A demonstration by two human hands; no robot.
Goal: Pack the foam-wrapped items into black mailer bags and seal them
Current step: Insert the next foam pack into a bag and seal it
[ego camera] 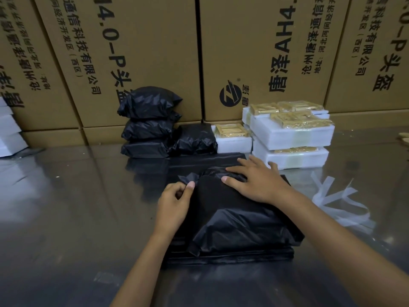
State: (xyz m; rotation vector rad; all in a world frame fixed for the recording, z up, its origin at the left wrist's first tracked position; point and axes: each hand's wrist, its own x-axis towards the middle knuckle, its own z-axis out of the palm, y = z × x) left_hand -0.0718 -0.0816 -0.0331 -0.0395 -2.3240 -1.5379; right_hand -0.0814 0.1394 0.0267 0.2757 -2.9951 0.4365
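A filled black mailer bag (239, 227) lies in front of me on a flat stack of empty black bags (232, 258). My left hand (174, 202) pinches the bag's flap corner at its far left end. My right hand (254, 180) lies flat with straight fingers on the bag's far end, pressing it down. Several packed black bags (148, 122) are piled at the back, against the cartons. To their right stand white foam-wrapped items (290, 134) with gold-coloured contents on top, stacked in a pile, and one smaller one (232, 138) beside them.
Large brown cartons (199, 52) with printed text form a wall behind the shiny table (66, 207). White peeled strips (338, 202) lie on the table to the right. More white foam blocks (8, 131) sit at the far left edge.
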